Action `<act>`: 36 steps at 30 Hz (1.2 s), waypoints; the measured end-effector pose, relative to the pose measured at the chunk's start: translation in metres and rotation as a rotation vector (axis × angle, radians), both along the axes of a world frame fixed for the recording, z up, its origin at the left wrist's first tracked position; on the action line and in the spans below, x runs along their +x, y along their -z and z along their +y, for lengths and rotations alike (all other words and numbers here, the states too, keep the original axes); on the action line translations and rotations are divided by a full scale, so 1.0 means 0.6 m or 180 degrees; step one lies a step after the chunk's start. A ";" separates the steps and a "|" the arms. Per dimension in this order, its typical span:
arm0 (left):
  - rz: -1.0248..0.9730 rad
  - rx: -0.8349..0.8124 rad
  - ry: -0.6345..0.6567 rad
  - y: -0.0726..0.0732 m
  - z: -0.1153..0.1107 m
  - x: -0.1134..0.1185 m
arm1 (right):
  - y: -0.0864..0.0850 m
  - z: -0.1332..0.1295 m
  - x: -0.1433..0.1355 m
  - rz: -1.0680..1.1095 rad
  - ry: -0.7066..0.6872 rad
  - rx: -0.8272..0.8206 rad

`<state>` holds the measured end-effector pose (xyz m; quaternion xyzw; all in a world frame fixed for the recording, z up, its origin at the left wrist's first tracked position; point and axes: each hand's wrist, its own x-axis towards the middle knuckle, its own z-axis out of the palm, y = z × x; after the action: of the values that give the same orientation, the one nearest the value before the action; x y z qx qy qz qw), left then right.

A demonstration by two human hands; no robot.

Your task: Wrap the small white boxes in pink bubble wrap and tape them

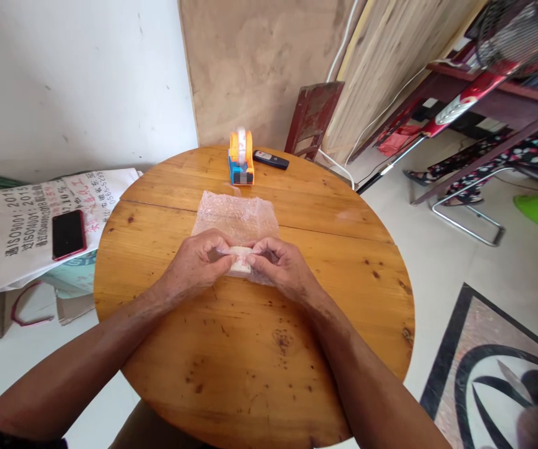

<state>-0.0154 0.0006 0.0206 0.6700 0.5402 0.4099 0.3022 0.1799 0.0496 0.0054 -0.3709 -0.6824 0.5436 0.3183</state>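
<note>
I see both hands, left hand [198, 260] and right hand [278, 265], pinching a small white piece [240, 259] on the bubble wrap [235, 217] mid-bench [250, 337]; loose wrap could slide, spoiling the fold.

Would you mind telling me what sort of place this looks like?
Probably a room in a home used for small packing work. A round wooden table holds a tape dispenser and bubble wrap, printed sacks lie by the wall, and a fan sits on a red bench.
</note>
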 end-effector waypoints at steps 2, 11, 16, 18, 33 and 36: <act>-0.0057 -0.0015 -0.0038 0.002 0.000 -0.001 | 0.002 0.000 -0.003 0.0042 0.0124 -0.0063; -0.0168 0.0057 0.0057 0.004 -0.003 0.003 | -0.020 -0.009 0.008 -0.0120 0.0026 -0.0031; -0.0200 -0.0036 0.0151 0.001 -0.005 0.004 | -0.023 -0.013 0.011 -0.0369 0.0053 0.0057; -0.0214 -0.0161 0.0185 -0.001 -0.005 0.003 | -0.019 -0.013 0.011 -0.0421 0.0119 0.0081; -0.1018 -0.1201 0.0289 -0.010 0.018 0.004 | -0.016 -0.007 0.013 -0.0066 0.0016 -0.0428; -0.1002 -0.1206 0.0334 -0.010 0.020 0.004 | -0.016 -0.009 0.014 -0.0273 -0.0084 -0.0033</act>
<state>-0.0130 0.0124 0.0264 0.5564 0.5181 0.3844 0.5236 0.1880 0.0443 0.0151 -0.3865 -0.6974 0.5349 0.2796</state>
